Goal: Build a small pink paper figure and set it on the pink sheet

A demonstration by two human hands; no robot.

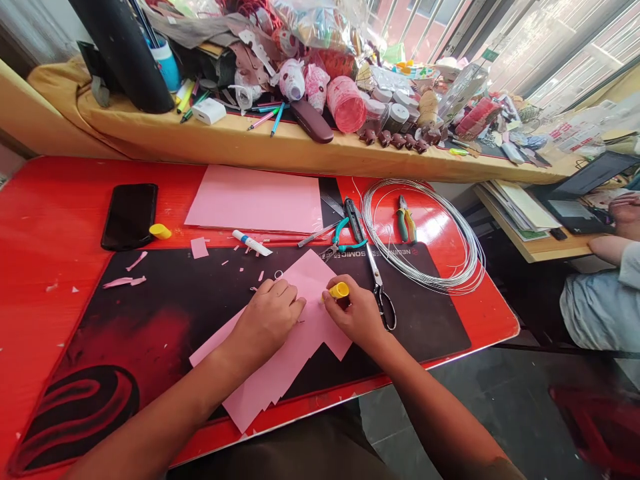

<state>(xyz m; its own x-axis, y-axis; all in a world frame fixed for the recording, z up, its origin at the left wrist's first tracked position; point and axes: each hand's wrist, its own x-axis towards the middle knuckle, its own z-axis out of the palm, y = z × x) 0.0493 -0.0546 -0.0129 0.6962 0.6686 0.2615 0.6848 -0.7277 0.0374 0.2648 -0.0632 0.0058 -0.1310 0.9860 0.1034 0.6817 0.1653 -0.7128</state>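
Note:
Pink paper sheets (280,367) lie overlapped at an angle on the dark mat, under both hands. My left hand (273,310) rests on them with its fingers curled; a small ring-shaped end shows just beyond the knuckles, and what the fingers hold, if anything, is hidden. My right hand (355,313) grips a yellow glue stick (339,291) low over the paper, its lower end at the sheet. Scissors with black handles (385,307) lie just right of that hand. Teal-handled pliers (345,243) are beyond the paper.
A wire coil (470,260) and green-yellow pliers (406,220) lie at the right. Farther back are pink sheets (255,200), a white glue tube (251,243), a yellow cap (160,231) and a phone (130,215). Another person's arm (613,249) is at far right.

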